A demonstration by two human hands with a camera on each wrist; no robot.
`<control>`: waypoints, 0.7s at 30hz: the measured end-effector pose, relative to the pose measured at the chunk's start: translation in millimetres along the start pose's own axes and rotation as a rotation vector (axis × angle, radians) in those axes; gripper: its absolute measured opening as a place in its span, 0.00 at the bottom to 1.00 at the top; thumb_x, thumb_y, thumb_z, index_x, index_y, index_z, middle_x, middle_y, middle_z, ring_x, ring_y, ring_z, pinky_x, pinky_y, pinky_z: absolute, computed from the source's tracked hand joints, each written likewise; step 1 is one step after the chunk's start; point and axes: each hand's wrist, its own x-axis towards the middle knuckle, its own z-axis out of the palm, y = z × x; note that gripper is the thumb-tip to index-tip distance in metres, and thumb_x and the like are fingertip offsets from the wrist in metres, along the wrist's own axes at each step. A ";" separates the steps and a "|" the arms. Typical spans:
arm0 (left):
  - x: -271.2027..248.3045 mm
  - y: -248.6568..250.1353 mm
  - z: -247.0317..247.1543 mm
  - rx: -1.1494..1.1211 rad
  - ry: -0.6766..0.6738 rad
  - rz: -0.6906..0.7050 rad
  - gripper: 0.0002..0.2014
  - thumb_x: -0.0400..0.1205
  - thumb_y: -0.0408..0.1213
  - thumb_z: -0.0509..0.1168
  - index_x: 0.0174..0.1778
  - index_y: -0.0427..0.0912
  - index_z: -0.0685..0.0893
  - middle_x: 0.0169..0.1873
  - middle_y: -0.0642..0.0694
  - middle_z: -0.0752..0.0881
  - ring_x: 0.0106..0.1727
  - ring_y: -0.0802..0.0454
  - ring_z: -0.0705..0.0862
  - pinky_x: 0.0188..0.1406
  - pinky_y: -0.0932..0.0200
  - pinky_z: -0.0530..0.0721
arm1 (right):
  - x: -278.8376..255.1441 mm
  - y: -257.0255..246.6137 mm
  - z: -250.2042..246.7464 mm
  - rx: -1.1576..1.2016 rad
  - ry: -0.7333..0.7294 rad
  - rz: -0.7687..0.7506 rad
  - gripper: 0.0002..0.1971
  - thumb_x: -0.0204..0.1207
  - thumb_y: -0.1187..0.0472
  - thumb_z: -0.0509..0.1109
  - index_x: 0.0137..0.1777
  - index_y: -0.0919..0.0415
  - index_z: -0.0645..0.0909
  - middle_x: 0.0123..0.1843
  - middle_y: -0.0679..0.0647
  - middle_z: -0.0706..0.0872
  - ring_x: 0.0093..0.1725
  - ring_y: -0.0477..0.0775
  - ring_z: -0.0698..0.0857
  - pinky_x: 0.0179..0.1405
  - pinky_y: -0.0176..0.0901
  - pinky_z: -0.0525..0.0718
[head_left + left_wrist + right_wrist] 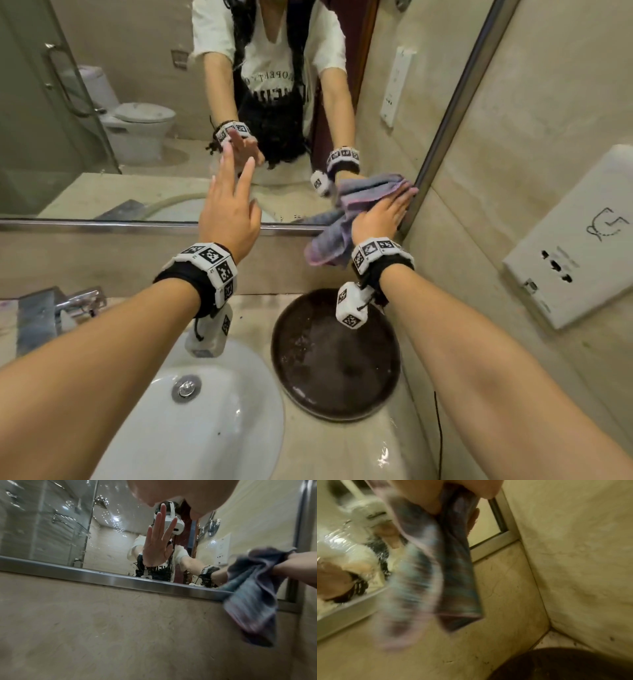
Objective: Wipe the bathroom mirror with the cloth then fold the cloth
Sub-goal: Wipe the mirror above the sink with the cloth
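Observation:
A large wall mirror with a steel frame hangs above the counter. My right hand presses a grey-blue cloth with pink edging flat against the mirror's lower right corner, fingers straight. Part of the cloth hangs below the frame over the wall; the right wrist view shows the cloth blurred. My left hand is held up with fingers spread, its fingertips at or very near the glass, holding nothing. The glass shows water spots.
A white sink sits below my left arm, with a chrome tap at its left. A round dark tray lies on the wet counter at the right. A white dispenser box is mounted on the right wall.

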 end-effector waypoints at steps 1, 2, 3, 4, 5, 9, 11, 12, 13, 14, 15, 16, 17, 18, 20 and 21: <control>0.1 0.5 0.7 0.001 -0.002 0.001 0.28 0.80 0.31 0.60 0.77 0.36 0.64 0.81 0.34 0.50 0.79 0.36 0.60 0.77 0.40 0.61 | -1.3 -2.9 0.7 -0.014 -0.004 -0.030 0.42 0.78 0.60 0.63 0.80 0.74 0.38 0.82 0.74 0.39 0.83 0.67 0.42 0.83 0.50 0.41; -0.2 0.0 1.2 0.003 -0.001 0.001 0.27 0.81 0.32 0.59 0.78 0.37 0.64 0.81 0.34 0.50 0.79 0.36 0.60 0.78 0.41 0.61 | -5.1 -7.4 2.0 -0.051 -0.014 -0.079 0.43 0.78 0.59 0.63 0.80 0.75 0.38 0.81 0.75 0.40 0.82 0.69 0.41 0.83 0.52 0.41; -0.7 -1.1 1.3 0.001 0.002 0.000 0.26 0.83 0.34 0.58 0.78 0.37 0.64 0.81 0.35 0.49 0.79 0.37 0.60 0.78 0.42 0.60 | -10.7 -13.6 3.6 -0.117 -0.022 -0.144 0.44 0.77 0.57 0.63 0.79 0.76 0.38 0.81 0.77 0.40 0.82 0.72 0.41 0.83 0.55 0.41; -0.9 -2.8 1.2 -0.002 0.008 -0.004 0.25 0.84 0.36 0.57 0.78 0.38 0.64 0.81 0.36 0.49 0.79 0.38 0.59 0.78 0.42 0.60 | -18.1 -21.0 7.9 -0.197 -0.023 -0.226 0.43 0.77 0.56 0.60 0.79 0.77 0.38 0.80 0.78 0.42 0.81 0.74 0.42 0.83 0.60 0.43; -1.7 -4.6 0.7 -0.007 0.013 -0.009 0.24 0.85 0.38 0.55 0.78 0.39 0.63 0.82 0.37 0.49 0.79 0.38 0.59 0.78 0.42 0.61 | -26.5 -29.2 13.3 -0.282 -0.031 -0.322 0.41 0.76 0.56 0.56 0.79 0.77 0.38 0.80 0.78 0.43 0.81 0.76 0.44 0.82 0.64 0.44; -8.9 -15.3 -4.2 0.006 0.011 -0.026 0.23 0.85 0.41 0.54 0.77 0.38 0.65 0.81 0.37 0.50 0.79 0.39 0.60 0.75 0.41 0.66 | -62.2 -53.1 50.9 -0.471 -0.184 -0.867 0.36 0.81 0.57 0.57 0.82 0.67 0.43 0.83 0.68 0.43 0.82 0.70 0.44 0.80 0.59 0.42; -13.1 -22.0 -7.4 0.022 -0.002 -0.045 0.23 0.86 0.41 0.54 0.77 0.38 0.64 0.82 0.38 0.49 0.79 0.39 0.60 0.77 0.43 0.62 | -74.9 -57.5 66.0 -0.538 -0.325 -1.035 0.33 0.83 0.58 0.53 0.82 0.66 0.40 0.84 0.64 0.39 0.83 0.65 0.40 0.81 0.54 0.39; -14.8 -25.4 -8.9 0.027 -0.003 -0.052 0.23 0.86 0.40 0.54 0.77 0.38 0.64 0.82 0.38 0.49 0.79 0.39 0.59 0.77 0.43 0.60 | -78.1 -58.2 70.5 -0.545 -0.340 -1.037 0.33 0.84 0.57 0.52 0.82 0.66 0.40 0.84 0.63 0.39 0.83 0.64 0.39 0.81 0.53 0.38; -16.1 -28.6 -10.4 0.032 0.000 -0.058 0.23 0.86 0.40 0.54 0.77 0.38 0.64 0.81 0.37 0.49 0.79 0.39 0.59 0.78 0.43 0.59 | -80.5 -58.8 72.6 -0.542 -0.329 -1.007 0.34 0.84 0.53 0.53 0.82 0.66 0.39 0.84 0.63 0.39 0.83 0.63 0.40 0.81 0.53 0.39; -17.2 -31.5 -11.4 0.039 0.003 -0.064 0.23 0.86 0.40 0.54 0.77 0.37 0.64 0.81 0.37 0.50 0.79 0.39 0.59 0.77 0.43 0.59 | -81.7 -57.7 74.0 -0.538 -0.315 -0.977 0.37 0.84 0.50 0.54 0.82 0.66 0.39 0.84 0.62 0.39 0.83 0.62 0.40 0.81 0.53 0.39; -18.2 -34.0 -11.6 0.044 0.003 -0.072 0.23 0.86 0.40 0.54 0.77 0.37 0.64 0.81 0.36 0.50 0.79 0.38 0.59 0.77 0.43 0.59 | -81.3 -54.9 73.6 -0.534 -0.301 -0.953 0.38 0.83 0.47 0.55 0.82 0.65 0.39 0.84 0.61 0.40 0.83 0.62 0.41 0.81 0.53 0.38; -18.6 -35.9 -10.7 0.046 -0.003 -0.078 0.23 0.86 0.39 0.54 0.77 0.37 0.64 0.81 0.36 0.50 0.79 0.38 0.60 0.77 0.43 0.59 | -79.9 -49.8 71.5 -0.538 -0.286 -0.920 0.39 0.82 0.45 0.56 0.82 0.64 0.39 0.84 0.61 0.40 0.83 0.61 0.41 0.80 0.54 0.38; -18.6 -36.4 -9.4 0.045 -0.009 -0.082 0.23 0.85 0.39 0.54 0.77 0.37 0.65 0.81 0.36 0.50 0.78 0.37 0.61 0.77 0.43 0.60 | -76.9 -42.0 68.6 -0.545 -0.270 -0.871 0.39 0.82 0.45 0.55 0.82 0.63 0.39 0.84 0.60 0.40 0.83 0.61 0.41 0.80 0.54 0.36; -18.3 -35.9 -7.4 0.041 -0.014 -0.087 0.23 0.85 0.39 0.54 0.77 0.37 0.65 0.81 0.35 0.51 0.78 0.36 0.62 0.76 0.42 0.61 | -72.6 -32.6 63.5 -0.537 -0.261 -0.800 0.39 0.82 0.44 0.54 0.82 0.61 0.37 0.84 0.60 0.39 0.83 0.61 0.40 0.79 0.54 0.34; -19.1 -32.7 -1.6 0.030 -0.026 -0.096 0.23 0.85 0.39 0.55 0.76 0.37 0.65 0.81 0.36 0.52 0.77 0.36 0.64 0.75 0.42 0.63 | -62.5 -10.4 53.5 -0.499 -0.246 -0.618 0.40 0.82 0.42 0.52 0.82 0.61 0.35 0.84 0.62 0.36 0.83 0.62 0.38 0.78 0.55 0.33; -19.8 -29.3 2.0 0.023 -0.036 -0.096 0.23 0.85 0.39 0.55 0.76 0.37 0.65 0.81 0.36 0.52 0.77 0.36 0.63 0.75 0.41 0.64 | -57.0 1.6 48.0 -0.494 -0.234 -0.515 0.40 0.82 0.41 0.51 0.82 0.62 0.34 0.84 0.63 0.36 0.83 0.62 0.38 0.78 0.54 0.33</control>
